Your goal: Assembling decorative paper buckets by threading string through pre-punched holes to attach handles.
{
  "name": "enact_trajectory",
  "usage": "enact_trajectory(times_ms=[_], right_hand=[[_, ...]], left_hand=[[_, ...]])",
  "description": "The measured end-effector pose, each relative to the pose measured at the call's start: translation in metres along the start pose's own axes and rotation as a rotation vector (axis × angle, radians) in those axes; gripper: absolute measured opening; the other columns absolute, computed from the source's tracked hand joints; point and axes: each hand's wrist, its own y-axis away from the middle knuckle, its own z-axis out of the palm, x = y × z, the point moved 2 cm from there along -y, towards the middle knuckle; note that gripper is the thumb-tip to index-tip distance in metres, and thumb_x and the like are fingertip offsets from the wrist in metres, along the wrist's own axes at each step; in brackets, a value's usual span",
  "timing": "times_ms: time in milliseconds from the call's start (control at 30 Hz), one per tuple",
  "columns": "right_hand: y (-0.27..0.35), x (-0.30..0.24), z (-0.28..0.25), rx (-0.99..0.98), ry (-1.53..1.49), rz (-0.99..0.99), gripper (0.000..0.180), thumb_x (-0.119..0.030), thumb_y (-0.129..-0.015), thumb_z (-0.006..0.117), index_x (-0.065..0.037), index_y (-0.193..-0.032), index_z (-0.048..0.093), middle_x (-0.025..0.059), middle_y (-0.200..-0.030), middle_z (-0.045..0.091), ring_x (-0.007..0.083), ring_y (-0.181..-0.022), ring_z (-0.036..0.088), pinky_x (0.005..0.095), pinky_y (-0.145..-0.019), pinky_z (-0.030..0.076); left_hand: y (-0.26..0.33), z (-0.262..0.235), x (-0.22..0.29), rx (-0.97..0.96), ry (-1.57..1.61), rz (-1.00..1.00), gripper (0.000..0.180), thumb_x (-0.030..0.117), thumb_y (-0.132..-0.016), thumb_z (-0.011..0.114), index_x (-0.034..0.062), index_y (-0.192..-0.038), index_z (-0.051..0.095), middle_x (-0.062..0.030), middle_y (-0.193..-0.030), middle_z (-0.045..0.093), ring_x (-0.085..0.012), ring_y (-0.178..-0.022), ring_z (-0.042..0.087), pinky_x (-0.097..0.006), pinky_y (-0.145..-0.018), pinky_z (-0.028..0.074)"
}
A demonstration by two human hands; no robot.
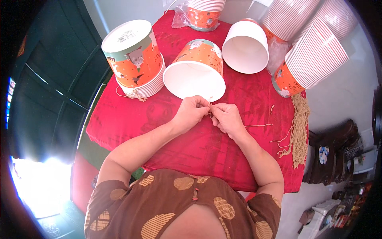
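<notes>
An orange paper bucket (201,55) lies on its side, its white open mouth toward me. At the lower rim of that mouth, my left hand (190,114) pinches a thin tan string between thumb and fingertips. My right hand (228,120) is closed on the same string, its fingertips against those of the left. A short bit of the string (211,98) sticks up above the fingers. To the right of my right wrist a straight length of string (259,126) lies on the cloth. Whether the string passes through the bucket's rim is hidden by my fingers.
A red cloth (175,151) covers the table. Upside-down stacked buckets (137,63) stand at the left, with string at their base. Another bucket (245,47) lies behind. Tall nested stacks (314,55) stand at the right, above a tan string bundle (299,131) hanging over the edge.
</notes>
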Motion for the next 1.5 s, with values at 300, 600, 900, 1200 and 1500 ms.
enact_trajectory(times_ms=[300, 600, 900, 1200, 1500], right_hand=[[0.0025, -0.0059, -0.0002, 0.005, -0.077, 0.065, 0.019, -0.015, -0.093, 0.053, -0.002, -0.089, 0.067, -0.0011, -0.053, 0.052, 0.0036, -0.036, 0.035, 0.0211, -0.031, 0.022], [0.0024, -0.0067, -0.0003, 0.019, -0.101, 0.067, 0.017, -0.014, -0.092, 0.055, -0.003, -0.084, 0.065, -0.0009, -0.053, 0.052, 0.004, -0.035, 0.035, 0.0215, -0.031, 0.023], [0.0011, -0.0068, 0.0002, 0.053, -0.095, 0.082, 0.017, -0.011, -0.089, 0.056, -0.001, -0.076, 0.061, 0.0009, -0.053, 0.052, 0.0061, -0.034, 0.036, 0.0231, -0.03, 0.024], [-0.0021, -0.0036, -0.0017, 0.038, -0.083, 0.095, 0.019, -0.01, -0.087, 0.055, -0.002, -0.071, 0.059, 0.0017, -0.053, 0.052, 0.007, -0.033, 0.036, 0.0237, -0.029, 0.025], [-0.0004, -0.0077, -0.0006, 0.032, -0.082, 0.101, 0.018, -0.01, -0.088, 0.056, -0.001, -0.074, 0.061, 0.0015, -0.053, 0.052, 0.0061, -0.033, 0.036, 0.0228, -0.029, 0.025]], left_hand=[[0.0035, 0.0007, 0.007, 0.012, -0.012, -0.05, 0.025, -0.001, -0.083, 0.062, -0.0021, -0.104, 0.048, -0.0042, -0.071, 0.057, -0.0076, -0.056, 0.052, -0.022, -0.046, 0.04], [-0.0003, 0.0006, 0.0059, -0.059, -0.072, -0.052, 0.025, 0.001, -0.085, 0.061, -0.0033, -0.105, 0.047, -0.0039, -0.066, 0.055, -0.0082, -0.048, 0.049, -0.022, -0.036, 0.036], [0.0004, 0.0023, 0.0031, -0.042, -0.073, -0.063, 0.024, 0.001, -0.085, 0.061, -0.0043, -0.105, 0.048, -0.0058, -0.071, 0.057, -0.0087, -0.051, 0.052, -0.022, -0.037, 0.04], [0.0007, 0.001, 0.0037, -0.103, 0.021, -0.087, 0.03, 0.0, -0.086, 0.061, -0.0064, -0.112, 0.047, -0.0061, -0.074, 0.058, -0.0091, -0.053, 0.053, -0.021, -0.04, 0.041], [-0.0002, 0.0004, 0.0024, -0.09, 0.053, -0.107, 0.022, -0.004, -0.085, 0.05, -0.0078, -0.106, 0.054, -0.0076, -0.075, 0.059, -0.0099, -0.052, 0.053, -0.021, -0.04, 0.041]])
